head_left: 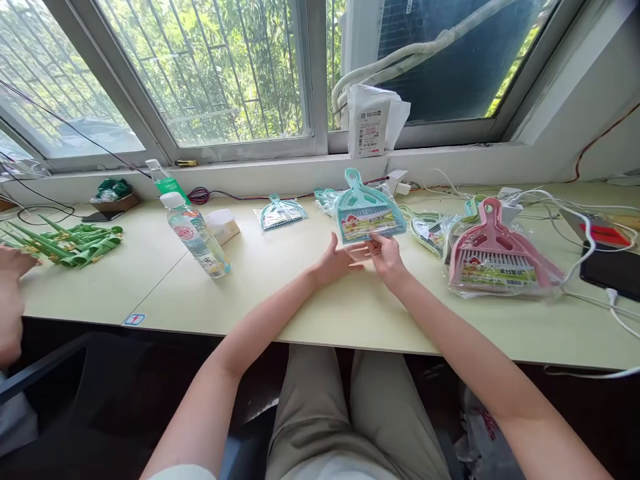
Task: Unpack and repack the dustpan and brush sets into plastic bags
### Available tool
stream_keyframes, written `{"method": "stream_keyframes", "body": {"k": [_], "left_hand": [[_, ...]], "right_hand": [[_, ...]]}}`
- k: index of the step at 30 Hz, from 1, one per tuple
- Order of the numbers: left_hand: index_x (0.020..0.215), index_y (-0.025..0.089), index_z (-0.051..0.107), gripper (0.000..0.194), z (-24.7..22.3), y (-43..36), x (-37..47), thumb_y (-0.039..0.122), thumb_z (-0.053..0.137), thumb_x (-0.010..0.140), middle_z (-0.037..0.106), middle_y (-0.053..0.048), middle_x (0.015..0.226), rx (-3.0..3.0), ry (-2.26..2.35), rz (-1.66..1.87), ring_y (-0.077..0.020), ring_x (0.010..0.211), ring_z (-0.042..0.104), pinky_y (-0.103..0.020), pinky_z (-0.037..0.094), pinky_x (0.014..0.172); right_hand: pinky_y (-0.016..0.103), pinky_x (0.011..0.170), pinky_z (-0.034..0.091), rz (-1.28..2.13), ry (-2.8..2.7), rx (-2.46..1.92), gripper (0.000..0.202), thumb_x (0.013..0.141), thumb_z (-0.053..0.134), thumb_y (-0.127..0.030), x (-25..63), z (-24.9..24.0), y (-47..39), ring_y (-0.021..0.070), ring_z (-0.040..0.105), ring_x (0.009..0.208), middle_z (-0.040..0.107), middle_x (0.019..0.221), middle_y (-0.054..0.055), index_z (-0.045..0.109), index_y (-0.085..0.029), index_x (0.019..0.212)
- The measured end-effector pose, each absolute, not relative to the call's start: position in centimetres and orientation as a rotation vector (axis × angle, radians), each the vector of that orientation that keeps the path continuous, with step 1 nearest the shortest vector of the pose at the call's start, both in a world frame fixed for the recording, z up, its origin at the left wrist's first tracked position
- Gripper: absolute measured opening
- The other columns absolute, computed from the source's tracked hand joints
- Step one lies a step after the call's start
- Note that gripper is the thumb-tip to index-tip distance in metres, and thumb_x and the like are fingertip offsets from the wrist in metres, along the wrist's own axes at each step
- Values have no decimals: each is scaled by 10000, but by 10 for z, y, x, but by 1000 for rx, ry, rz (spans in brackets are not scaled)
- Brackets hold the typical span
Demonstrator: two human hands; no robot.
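A teal dustpan and brush set [367,205] in clear wrapping, with a printed label, tilts up over the table in front of me. My right hand [387,260] pinches its lower edge, thumb and fingers closed on it. My left hand [337,260] is just left of it, below the set's lower left corner, with thumb and fingers spread and nothing held. Beside it to the right lies a pink dustpan and brush set [500,257] in clear wrapping. Another wrapped teal set [281,213] lies flat to the left, and a green-edged set [429,230] is partly hidden.
Two bottles [195,237] stand on the left, near a small pale box [223,227]. Green leaf-like pieces [75,243] lie by another person's hand [17,261] at far left. White cables [575,207] and a black phone [613,270] are at right. A white package [373,127] stands on the sill.
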State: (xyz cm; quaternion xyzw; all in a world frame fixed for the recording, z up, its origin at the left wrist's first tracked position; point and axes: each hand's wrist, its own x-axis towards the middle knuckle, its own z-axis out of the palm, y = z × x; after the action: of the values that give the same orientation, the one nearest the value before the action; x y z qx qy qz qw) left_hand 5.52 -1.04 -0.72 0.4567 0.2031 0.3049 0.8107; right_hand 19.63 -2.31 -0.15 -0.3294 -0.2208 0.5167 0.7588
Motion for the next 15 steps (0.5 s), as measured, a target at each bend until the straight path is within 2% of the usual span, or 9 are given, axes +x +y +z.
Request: {"method": "stream_keyframes", "body": {"k": [1, 3, 6, 9, 11, 13, 15], "left_hand": [[1167, 211, 658, 629, -6, -9, 51, 700, 389, 877, 647, -118, 1286, 984, 461, 696, -291, 1301, 512, -454, 389, 1061], [1184, 239, 633, 577, -3, -5, 45, 683, 430, 876, 645, -95, 1288, 1012, 553, 833, -272, 1277, 532, -446, 427, 1035], [1134, 198, 629, 399, -2, -1, 41, 471, 640, 842, 667, -99, 1222, 1070, 712, 948, -230, 1114, 628, -423, 487, 989], [1050, 136, 630, 286, -5, 1, 39, 260, 689, 799, 701, -98, 1072, 1059, 795, 1008, -184, 897, 678, -418, 545, 919], [1012, 116, 626, 238, -6, 4, 37, 167, 659, 782, 715, -85, 973, 1033, 834, 1038, -170, 803, 682, -409, 571, 872], [1012, 100, 619, 240, -4, 9, 34, 126, 625, 773, 725, -90, 924, 1010, 865, 1050, -187, 781, 697, -412, 585, 851], [1046, 87, 605, 279, 0, 14, 27, 115, 599, 769, 732, -109, 922, 982, 879, 1067, -224, 804, 717, -431, 591, 850]], "right_hand": [[268, 795, 633, 1126, -435, -747, 296, 664, 731, -51, 201, -5, -20, 162, 729, 839, 722, 751, -28, 640, -213, 896], [258, 790, 633, 1145, -388, -789, 286, 677, 683, -9, 207, -10, -17, 150, 727, 803, 720, 740, -26, 638, -200, 885], [282, 823, 631, 1211, -447, -818, 261, 691, 664, 9, 205, -14, -17, 150, 726, 797, 730, 769, -14, 633, -185, 862], [308, 845, 628, 1289, -559, -859, 239, 709, 682, 1, 197, -15, -21, 162, 733, 824, 743, 815, 3, 623, -182, 850], [303, 839, 627, 1350, -645, -907, 173, 756, 682, -38, 197, -14, -21, 166, 736, 827, 749, 822, 25, 624, -175, 844], [312, 836, 625, 1423, -774, -959, 31, 846, 648, -140, 202, -12, -19, 176, 740, 832, 754, 824, 57, 640, -162, 867], [354, 849, 618, 1446, -962, -1045, 147, 931, 562, -252, 212, -8, -16, 199, 743, 853, 756, 845, 101, 659, -145, 903]]}}
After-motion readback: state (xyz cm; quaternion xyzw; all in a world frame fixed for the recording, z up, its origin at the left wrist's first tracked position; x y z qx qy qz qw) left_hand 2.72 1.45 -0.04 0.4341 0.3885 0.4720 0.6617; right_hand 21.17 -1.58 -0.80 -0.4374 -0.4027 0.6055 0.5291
